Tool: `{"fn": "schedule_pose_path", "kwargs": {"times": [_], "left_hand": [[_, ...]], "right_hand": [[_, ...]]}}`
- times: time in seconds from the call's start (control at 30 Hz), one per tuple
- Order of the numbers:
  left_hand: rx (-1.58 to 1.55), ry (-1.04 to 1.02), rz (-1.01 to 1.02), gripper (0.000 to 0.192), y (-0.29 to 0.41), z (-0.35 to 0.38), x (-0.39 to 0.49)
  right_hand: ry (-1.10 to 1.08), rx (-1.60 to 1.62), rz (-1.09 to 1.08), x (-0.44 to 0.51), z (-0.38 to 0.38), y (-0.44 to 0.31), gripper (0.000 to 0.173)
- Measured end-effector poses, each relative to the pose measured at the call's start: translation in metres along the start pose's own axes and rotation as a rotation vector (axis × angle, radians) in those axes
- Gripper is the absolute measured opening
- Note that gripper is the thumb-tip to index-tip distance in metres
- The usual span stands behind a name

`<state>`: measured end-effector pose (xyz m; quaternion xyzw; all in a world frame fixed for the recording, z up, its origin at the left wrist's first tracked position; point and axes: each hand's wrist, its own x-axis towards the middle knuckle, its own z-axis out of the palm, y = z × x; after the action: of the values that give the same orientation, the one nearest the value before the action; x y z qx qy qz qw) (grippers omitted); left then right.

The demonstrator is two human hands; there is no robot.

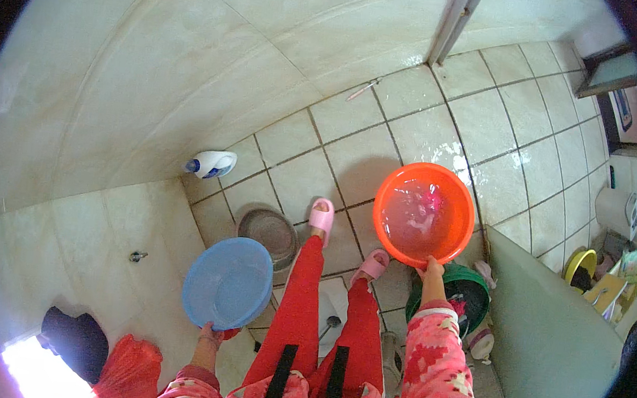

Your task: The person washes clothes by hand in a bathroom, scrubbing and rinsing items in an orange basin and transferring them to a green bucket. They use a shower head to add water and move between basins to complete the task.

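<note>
My left hand (210, 336) grips the near rim of a light blue plastic basin (227, 284), which looks bare inside. At the near rim of an orange plastic basin (467, 222), my right hand (432, 269) has its fingers closed. Water (411, 229) fills part of the orange basin, and a bright pink item (434, 200) shows in it, too unclear to name. Behind the blue basin a grey round basin (269, 231) stands on the floor. Just below my right hand is a green bucket (474, 290) with dark contents, partly hidden by my forearm.
Pink slippers (323, 215) are on my feet on the tiled floor (356, 151). A white bottle with a blue cap (214, 164) stands by the wall. A pale partition panel (549, 335) rises at right. Behind my legs are a toilet brush (332, 322) and a white fixture.
</note>
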<state>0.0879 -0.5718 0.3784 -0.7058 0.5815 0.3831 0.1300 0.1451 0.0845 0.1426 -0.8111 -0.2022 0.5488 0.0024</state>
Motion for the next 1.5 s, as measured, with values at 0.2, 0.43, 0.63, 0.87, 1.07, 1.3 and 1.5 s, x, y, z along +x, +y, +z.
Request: {"fn": "schedule_pose_path", "kwargs": {"times": [0.2, 0.43, 0.63, 0.87, 1.07, 1.3, 1.5], "left_hand": [[0.022, 0.044, -0.034, 0.029, 0.042, 0.027, 0.021], [0.122, -0.044, 0.004, 0.036, 0.136, 0.087, 0.001], [0.22, -0.167, 0.022, 0.043, 0.205, 0.111, 0.019], [0.293, -0.35, 0.108, 0.046, 0.22, 0.155, -0.019], [0.232, -0.218, 0.047, 0.043, 0.235, 0.136, -0.008], [0.228, -0.201, 0.029, 0.043, 0.229, 0.095, 0.041], [0.1, -0.199, 0.025, 0.034, 0.219, 0.091, 0.012]], "right_hand": [[-0.053, -0.082, -0.057, 0.004, 0.007, -0.016, 0.038], [-0.057, -0.089, -0.073, -0.019, 0.031, -0.026, 0.048], [-0.042, -0.024, -0.098, -0.047, 0.067, -0.035, 0.038], [0.185, -0.223, -0.215, -0.031, 0.084, -0.061, 0.047], [0.1, -0.327, -0.211, -0.092, 0.148, -0.083, 0.049], [0.149, -0.501, -0.369, -0.099, 0.222, -0.1, 0.032], [0.032, -0.253, -0.443, -0.065, 0.234, -0.11, 0.036]]}}
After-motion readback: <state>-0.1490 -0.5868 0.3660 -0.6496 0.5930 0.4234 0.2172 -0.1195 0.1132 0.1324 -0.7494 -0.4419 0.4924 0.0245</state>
